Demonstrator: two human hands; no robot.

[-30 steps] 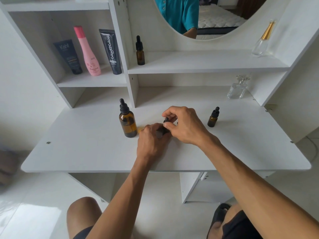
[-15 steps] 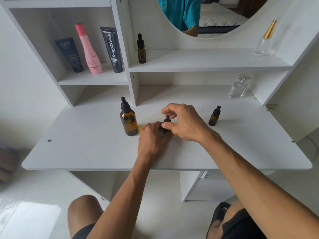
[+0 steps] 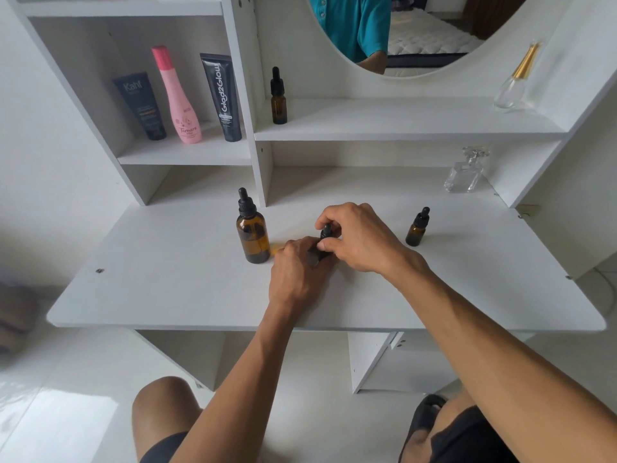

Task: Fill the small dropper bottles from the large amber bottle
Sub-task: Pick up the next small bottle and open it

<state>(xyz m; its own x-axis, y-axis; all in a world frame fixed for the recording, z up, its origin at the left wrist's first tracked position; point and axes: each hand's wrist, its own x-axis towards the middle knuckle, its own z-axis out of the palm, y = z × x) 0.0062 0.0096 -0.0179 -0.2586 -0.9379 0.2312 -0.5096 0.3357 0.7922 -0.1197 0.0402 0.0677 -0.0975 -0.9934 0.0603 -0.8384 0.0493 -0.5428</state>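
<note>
On desk (image 3: 167, 289), L hand (image 3: 297, 272) grips small dropper bottle (image 3: 323, 243) upright, R hand (image 3: 360, 238) pinching its cap, tip up.

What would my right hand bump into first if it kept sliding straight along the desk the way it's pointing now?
Probably the large amber glass dropper bottle. The right hand points left across the white desk top, pinching the small dropper bottle's black cap that the left hand steadies. Depth is uncertain; it might pass just behind.

— Surfaces? 
— My desk (image 3: 167, 295): matt white laminate. Large amber bottle (image 3: 253, 240): glossy glass with a black rubbery-looking dropper cap. 
— Far right? 
— Perfume bottle (image 3: 464, 175): clear glass. Floor (image 3: 60, 412): glossy.
</note>
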